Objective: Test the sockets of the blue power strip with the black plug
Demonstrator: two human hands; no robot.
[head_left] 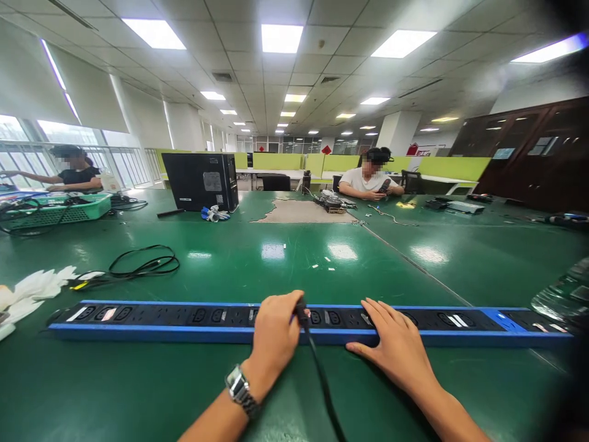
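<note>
A long blue and black power strip (175,316) lies across the green table, its sockets facing up. Near its middle, my left hand (276,328), with a watch on the wrist, is closed round a black plug (302,312) at the sockets. From that plug a black cable (324,383) runs down toward the front edge of the view. Whether the plug is seated in a socket is hidden by my fingers. My right hand (391,337) rests on the strip farther right, fingers spread over its top and thumb along the near side.
Coiled black cable (145,267) and white crumpled material (34,294) lie at the left. Farther back are a green basket (73,210), a computer case (200,181) and electronic parts (334,201). A clear plastic bottle (565,291) lies at the right. Two people sit beyond.
</note>
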